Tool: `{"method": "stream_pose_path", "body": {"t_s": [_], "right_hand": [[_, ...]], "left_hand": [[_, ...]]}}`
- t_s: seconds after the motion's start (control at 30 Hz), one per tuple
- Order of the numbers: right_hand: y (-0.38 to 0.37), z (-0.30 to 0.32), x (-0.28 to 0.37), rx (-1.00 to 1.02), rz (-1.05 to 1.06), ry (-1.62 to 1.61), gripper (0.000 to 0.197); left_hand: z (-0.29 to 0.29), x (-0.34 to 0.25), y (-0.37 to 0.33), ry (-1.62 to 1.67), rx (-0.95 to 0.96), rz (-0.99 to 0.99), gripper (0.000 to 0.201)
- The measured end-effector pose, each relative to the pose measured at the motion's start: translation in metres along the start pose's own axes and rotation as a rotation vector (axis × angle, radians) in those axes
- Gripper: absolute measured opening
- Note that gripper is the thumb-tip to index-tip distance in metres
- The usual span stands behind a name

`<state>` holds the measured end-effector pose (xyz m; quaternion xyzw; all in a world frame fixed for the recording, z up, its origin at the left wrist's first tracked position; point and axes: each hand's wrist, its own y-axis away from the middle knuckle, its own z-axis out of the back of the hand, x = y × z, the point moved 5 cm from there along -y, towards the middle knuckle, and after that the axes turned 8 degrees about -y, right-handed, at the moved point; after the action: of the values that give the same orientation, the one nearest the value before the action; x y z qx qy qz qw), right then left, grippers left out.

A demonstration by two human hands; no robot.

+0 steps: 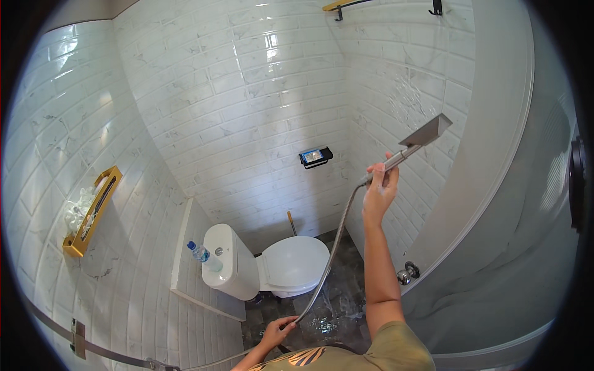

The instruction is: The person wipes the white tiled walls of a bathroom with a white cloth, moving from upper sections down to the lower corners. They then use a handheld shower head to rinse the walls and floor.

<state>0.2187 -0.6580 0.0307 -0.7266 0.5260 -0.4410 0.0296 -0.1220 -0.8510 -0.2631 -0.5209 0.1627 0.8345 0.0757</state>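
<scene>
My right hand (379, 193) is raised and closed around the handle of a hand shower (428, 131) with a flat, rectangular silver head. Water (408, 99) streaks down the white tiles of the right wall beside the head. From the handle a grey metal shower hose (338, 242) hangs in a long curve. Lower down, my left hand (276, 331) grips this hose between closed fingers, and the hose runs on toward the lower left. Wet dark floor tiles (325, 324) show between my arms.
A white toilet (294, 263) with its lid down stands ahead, a plastic bottle (204, 255) on its cistern. A gold shelf (93, 213) juts from the left wall. A black paper holder (315, 157) is on the back wall. The white door (489, 204) with a round knob (408, 272) is at right.
</scene>
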Motion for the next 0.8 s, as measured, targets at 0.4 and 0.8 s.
{"method": "stream_pose_path", "body": {"t_s": [0.4, 0.8], "right_hand": [[0.013, -0.067, 0.006, 0.25, 0.004, -0.052, 0.036], [0.035, 0.032, -0.035, 0.202, -0.047, 0.395, 0.031]], "left_hand": [[0.012, -0.011, -0.001, 0.051, 0.009, 0.065, 0.032], [-0.005, -0.001, 0.012, 0.013, 0.007, -0.008, 0.033]]}}
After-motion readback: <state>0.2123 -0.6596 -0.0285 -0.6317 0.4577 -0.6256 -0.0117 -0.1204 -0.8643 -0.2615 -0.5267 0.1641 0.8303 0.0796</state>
